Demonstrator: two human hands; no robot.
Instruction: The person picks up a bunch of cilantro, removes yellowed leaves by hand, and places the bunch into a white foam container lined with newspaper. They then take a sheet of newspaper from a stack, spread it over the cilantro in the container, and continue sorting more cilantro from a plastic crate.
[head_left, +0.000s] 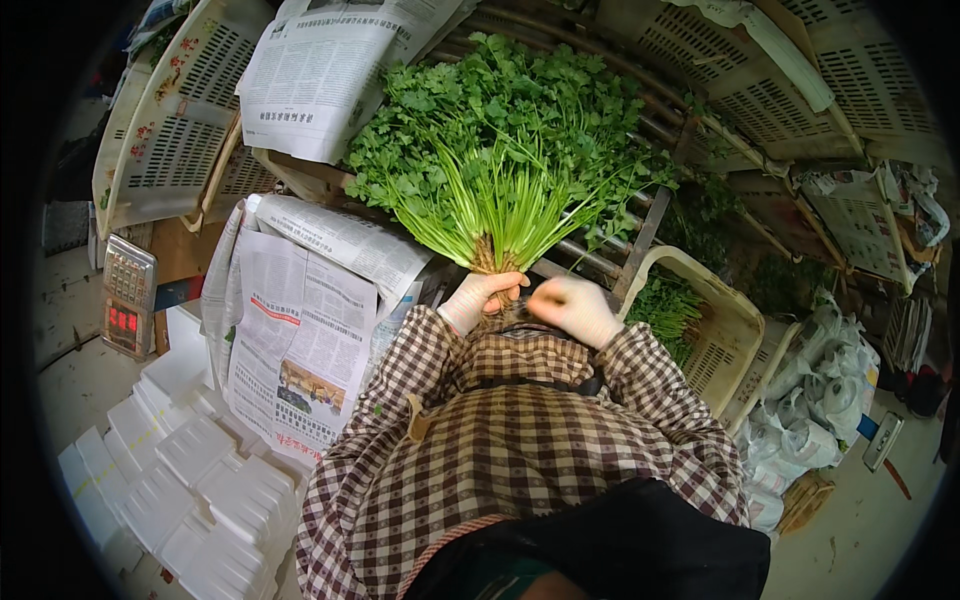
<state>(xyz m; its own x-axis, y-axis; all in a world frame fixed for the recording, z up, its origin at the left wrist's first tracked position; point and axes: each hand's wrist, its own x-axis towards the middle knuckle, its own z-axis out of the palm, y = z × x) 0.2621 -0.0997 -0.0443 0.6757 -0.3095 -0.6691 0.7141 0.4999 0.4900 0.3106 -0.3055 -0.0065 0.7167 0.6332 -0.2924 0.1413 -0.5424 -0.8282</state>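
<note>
A large fanned bunch of cilantro (502, 195) lies in front of me on a rack of metal bars (600, 259), leaves pointing away and brown roots towards me. My left hand (480, 296) grips the root end, with thumb and fingers closed around it. Just right of the roots is my right hand (574, 307), blurred, its fingers curled; whether it holds anything I cannot tell. Both hands look covered by thin pale gloves, below checked sleeves.
Newspaper sheets (300, 337) drape over a crate on the left, near a scale with a lit display (129, 296) and white foam boxes (202, 487). At right stand a plastic crate with greens (731, 330), plastic bags (810, 405) and slatted crates (772, 105).
</note>
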